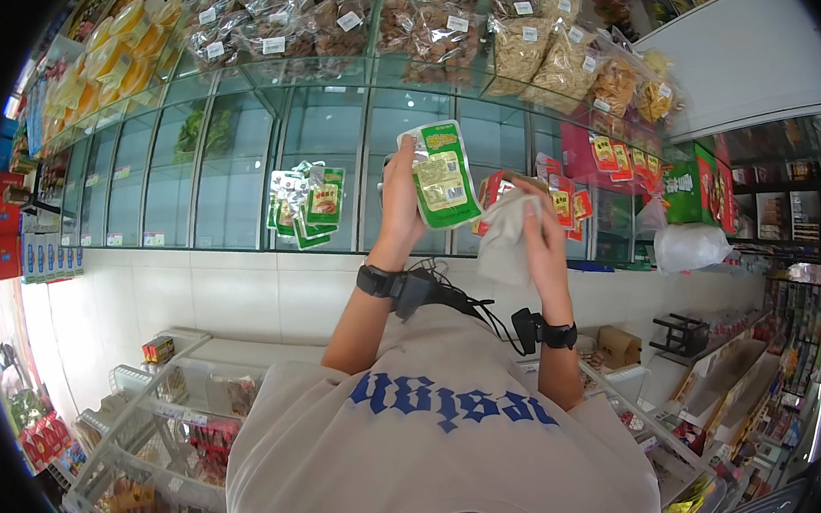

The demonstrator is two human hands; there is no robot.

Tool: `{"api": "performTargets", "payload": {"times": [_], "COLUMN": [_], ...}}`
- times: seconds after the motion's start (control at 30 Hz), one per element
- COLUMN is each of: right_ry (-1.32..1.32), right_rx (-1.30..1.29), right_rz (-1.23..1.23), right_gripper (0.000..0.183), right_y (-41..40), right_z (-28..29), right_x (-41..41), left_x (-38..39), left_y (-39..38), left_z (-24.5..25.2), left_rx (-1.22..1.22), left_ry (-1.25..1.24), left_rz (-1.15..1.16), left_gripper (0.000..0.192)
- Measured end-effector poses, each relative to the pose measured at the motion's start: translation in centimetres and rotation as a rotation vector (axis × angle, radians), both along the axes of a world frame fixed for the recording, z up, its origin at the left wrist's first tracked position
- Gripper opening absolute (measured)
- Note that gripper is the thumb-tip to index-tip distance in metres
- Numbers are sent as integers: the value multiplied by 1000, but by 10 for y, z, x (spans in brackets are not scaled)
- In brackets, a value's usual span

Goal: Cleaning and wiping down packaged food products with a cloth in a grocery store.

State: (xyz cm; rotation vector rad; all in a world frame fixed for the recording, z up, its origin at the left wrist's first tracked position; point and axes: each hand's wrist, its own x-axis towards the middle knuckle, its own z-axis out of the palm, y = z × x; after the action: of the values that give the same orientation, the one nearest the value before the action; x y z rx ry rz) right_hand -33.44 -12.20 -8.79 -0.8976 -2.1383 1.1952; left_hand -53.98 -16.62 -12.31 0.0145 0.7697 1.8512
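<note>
My left hand (403, 203) grips a green and silver foil food packet (442, 174), its printed back turned up to the camera. Just to the right, my right hand (545, 235) holds a crumpled whitish cloth (507, 238) close to the packet's lower right edge. A pile of similar green and silver packets (309, 203) lies on the glass case to the left of my left hand. Behind my right hand are red packets (562, 201), partly hidden by the hand and cloth. Each wrist wears a black strapped device, with dark cables hanging between them.
A glass display case (238, 176) with metal dividers runs across in front of me. Its upper shelf bears bagged dried goods (432, 27) and yellow-lidded tubs (112, 48). A white plastic bag (692, 245) lies at the right. Clear bins (172, 449) of packaged goods stand behind me.
</note>
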Motion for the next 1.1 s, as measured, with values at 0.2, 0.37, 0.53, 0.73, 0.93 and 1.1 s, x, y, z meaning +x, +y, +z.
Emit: {"api": "performTargets", "payload": {"times": [0.2, 0.37, 0.53, 0.73, 0.93, 1.1], "right_ry": [328, 420, 362, 335, 100, -97], "right_rx": [-601, -915, -703, -598, -224, 521], "right_rz": [-485, -334, -150, -156, -321, -139], "right_gripper": [50, 41, 32, 25, 20, 23], "right_y": [2, -15, -21, -26, -12, -8], "right_z": [-17, -12, -4, -10, -7, -19], "right_x": [-3, -15, -20, -26, -18, -30], "left_x": [15, 15, 18, 16, 22, 33], "left_y": [-10, -8, -11, -13, -4, -12], "left_z": [17, 24, 24, 23, 1, 16], "left_rx": [-47, 181, 212, 204, -99, -56], "left_ry": [131, 240, 323, 318, 785, 932], "left_rz": [-57, -154, -124, -106, -36, -125], "left_gripper": [32, 37, 40, 39, 71, 74]}}
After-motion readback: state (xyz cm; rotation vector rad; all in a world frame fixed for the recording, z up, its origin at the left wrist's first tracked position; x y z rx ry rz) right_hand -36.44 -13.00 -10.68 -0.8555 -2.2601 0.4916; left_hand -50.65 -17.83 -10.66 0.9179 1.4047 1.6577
